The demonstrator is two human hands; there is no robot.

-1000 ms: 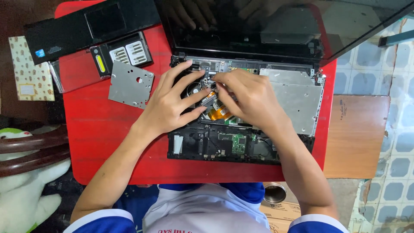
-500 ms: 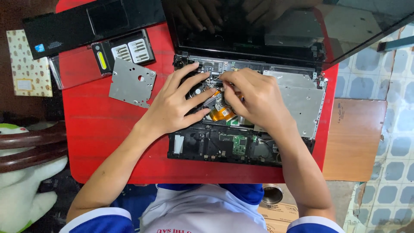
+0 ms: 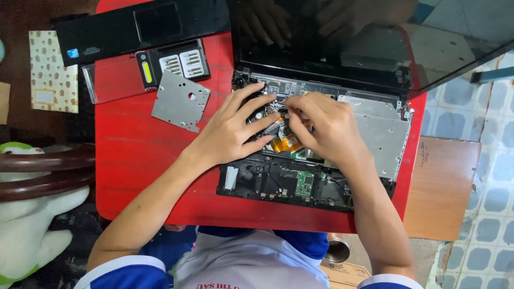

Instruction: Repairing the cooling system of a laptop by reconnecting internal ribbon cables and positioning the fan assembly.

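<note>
Right, top-down over your bench, biggest item first.
Table: red table (image 3: 139, 160) carries everything, so the loose parts stay flat and within your reach.
Laptop: opened laptop (image 3: 342, 160) sits at 3 o'clock of the table centre, lid tipped back toward 12 so the exposed base faces you.
Palm rest: black palm-rest cover (image 3: 139, 27) is parked at 11 o'clock, well apart from the base, out of your way.
Metal plate: grey metal plate (image 3: 179, 101) lies flat at 10 o'clock of your left hand, just below the bit case.
Bit case: small screwdriver bit case (image 3: 171, 64) lies open at 11 o'clock, bits showing.
Left hand: left hand (image 3: 235, 131) is spread, fingers splayed and pressing on the inner frame, seemingly to steady it; it grasps nothing.
Right hand: right hand (image 3: 326, 128) has fingertips pinched near the top middle of the base; what they pinch, you cannot tell.
Ribbon cable: orange ribbon cable (image 3: 286, 143) lies between your hands, at 6 o'clock of the pinch.
</note>
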